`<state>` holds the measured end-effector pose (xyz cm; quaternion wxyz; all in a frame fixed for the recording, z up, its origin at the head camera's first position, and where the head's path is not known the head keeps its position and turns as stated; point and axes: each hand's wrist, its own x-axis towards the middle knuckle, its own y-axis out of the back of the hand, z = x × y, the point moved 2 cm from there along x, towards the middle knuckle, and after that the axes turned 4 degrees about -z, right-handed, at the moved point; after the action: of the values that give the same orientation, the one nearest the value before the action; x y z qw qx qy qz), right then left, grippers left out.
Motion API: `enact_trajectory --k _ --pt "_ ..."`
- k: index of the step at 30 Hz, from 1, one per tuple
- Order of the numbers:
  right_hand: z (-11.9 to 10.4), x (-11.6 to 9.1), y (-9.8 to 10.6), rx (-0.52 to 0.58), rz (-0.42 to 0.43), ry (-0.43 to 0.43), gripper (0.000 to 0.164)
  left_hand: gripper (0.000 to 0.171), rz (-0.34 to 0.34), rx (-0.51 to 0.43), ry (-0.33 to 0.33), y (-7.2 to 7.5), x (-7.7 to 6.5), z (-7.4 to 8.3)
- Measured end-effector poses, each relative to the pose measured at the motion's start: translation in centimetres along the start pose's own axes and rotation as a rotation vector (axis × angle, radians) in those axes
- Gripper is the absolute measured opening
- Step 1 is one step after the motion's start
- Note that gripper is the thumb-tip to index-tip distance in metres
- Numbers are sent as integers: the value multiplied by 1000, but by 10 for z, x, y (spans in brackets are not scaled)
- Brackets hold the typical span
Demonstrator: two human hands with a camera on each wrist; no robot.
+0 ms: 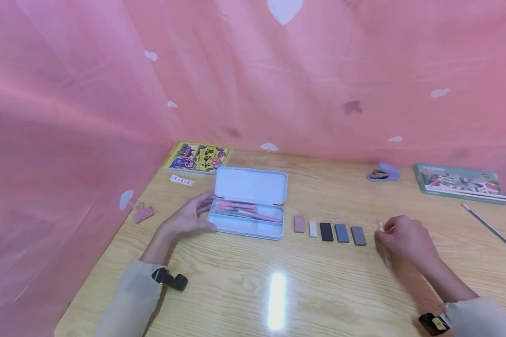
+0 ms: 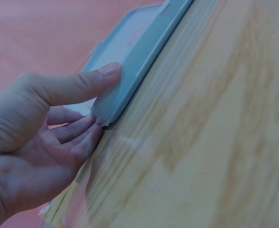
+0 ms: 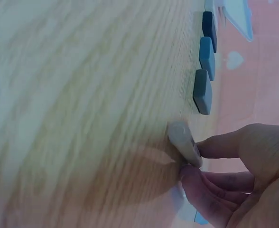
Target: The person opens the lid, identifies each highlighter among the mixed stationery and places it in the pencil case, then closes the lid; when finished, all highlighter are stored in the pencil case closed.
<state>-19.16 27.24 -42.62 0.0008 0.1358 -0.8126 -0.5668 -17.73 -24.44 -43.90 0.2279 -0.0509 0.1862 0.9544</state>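
My left hand grips the left end of an open light-blue pencil case. In the left wrist view its thumb lies on the case's front wall and the fingers are bent at the corner. Pink pens lie in the case's rear compartment; its lid stands raised behind. Over at the right, my right hand pinches a beige pen-like stick with a rounded end, between thumb and fingers, close over the table. The hand hides part of that stick.
Between case and right hand runs a row of several eraser-like blocks, from a pink block to a grey one. Behind are a yellow booklet, purple stapler and green box. Pink binder clips lie left, a pencil right.
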Motion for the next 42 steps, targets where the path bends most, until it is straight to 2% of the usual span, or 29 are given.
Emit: enact_trajectory --k 5,8,12,17,21,24,28,36,42 --pt "-1 -1 -3 25 23 -10 29 110 -2 2 0 2 7 -14" --pt "-1 -1 -2 44 2 -14 30 112 5 5 -4 4 10 -22" --pt "-1 -1 10 71 -36 -18 33 114 13 7 -12 3 9 -24" --pt "-10 8 32 26 -5 36 32 116 24 15 2 2 7 -25" --pt "-27 20 42 -9 14 96 30 116 27 16 -4 3 8 -25" --pt "-52 30 45 -7 8 151 28 114 24 13 -5 3 9 -23" --pt "-97 46 43 -19 -14 259 25 113 12 10 7 3 10 -22" --pt "-186 78 17 -15 -40 464 21 112 -1 3 -22 3 11 -23" --pt "-240 91 -1 -48 -47 582 20 113 7 -11 -32 4 10 -25"
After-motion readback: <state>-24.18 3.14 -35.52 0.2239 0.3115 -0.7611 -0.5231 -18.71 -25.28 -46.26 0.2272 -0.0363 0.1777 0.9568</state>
